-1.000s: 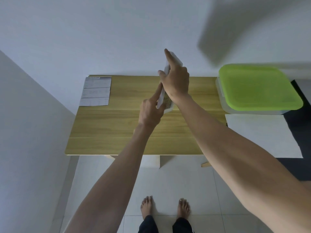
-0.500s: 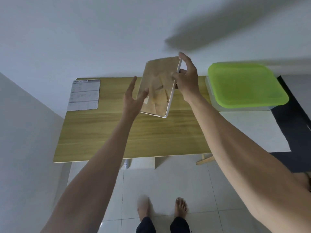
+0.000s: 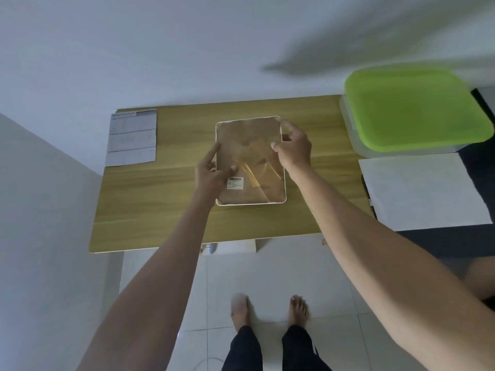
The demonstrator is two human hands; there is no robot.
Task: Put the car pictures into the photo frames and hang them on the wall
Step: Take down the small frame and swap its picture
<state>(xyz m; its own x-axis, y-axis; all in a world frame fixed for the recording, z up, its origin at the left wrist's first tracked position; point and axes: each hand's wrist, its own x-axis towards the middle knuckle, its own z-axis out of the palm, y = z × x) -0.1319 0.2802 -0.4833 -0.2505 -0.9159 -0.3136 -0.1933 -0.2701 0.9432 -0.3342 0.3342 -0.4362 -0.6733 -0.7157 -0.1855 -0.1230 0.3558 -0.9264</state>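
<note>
A white-rimmed photo frame (image 3: 250, 145) is face down over the middle of the wooden table (image 3: 166, 204), its brown back board with a stand and a barcode sticker facing up. My left hand (image 3: 211, 174) holds its left edge, thumb on the back board near the sticker. My right hand (image 3: 294, 148) holds the right edge near the top corner, thumb on the back. Whether the frame rests flat on the table or hovers just above it, I cannot tell. No car picture is visible.
A printed sheet (image 3: 132, 137) lies at the table's back left. A clear box with a green lid (image 3: 412, 111) stands at the back right, a white sheet (image 3: 423, 191) in front of it. Wall behind the table; my bare feet on the tile floor below.
The frame was held upright and edge-on, then tilted back-side up, and has come down flat over the table's middle. Both hands came down with it.
</note>
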